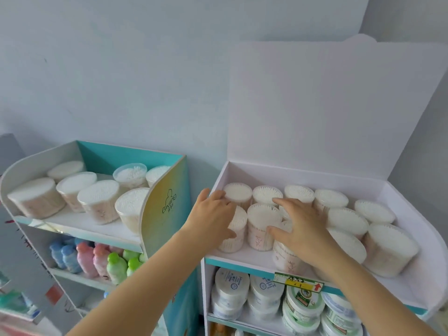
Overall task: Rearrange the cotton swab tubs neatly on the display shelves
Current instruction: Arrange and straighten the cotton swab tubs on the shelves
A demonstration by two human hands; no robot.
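Note:
Several clear tubs of white cotton swabs stand in two rows on the top shelf of the right display stand [417, 284]. My left hand [212, 214] wraps around the front left tub [234, 241], thumb on its side. My right hand [303, 229] lies over a front tub [284, 253] near the middle, fingers spread across its lid and the tubs behind. A tall tub [260, 226] stands between my hands. More swab tubs, such as one large oval tub [36, 197], sit on the top shelf of the left stand [80, 226].
Coloured bottles [97, 260] fill the left stand's lower shelf. Round white and green jars [303, 306] are stacked below the right shelf, behind a yellow price tag [299, 282]. A white backboard [327, 112] rises behind the right stand, and the left stand's teal side panel [167, 214] borders my left hand.

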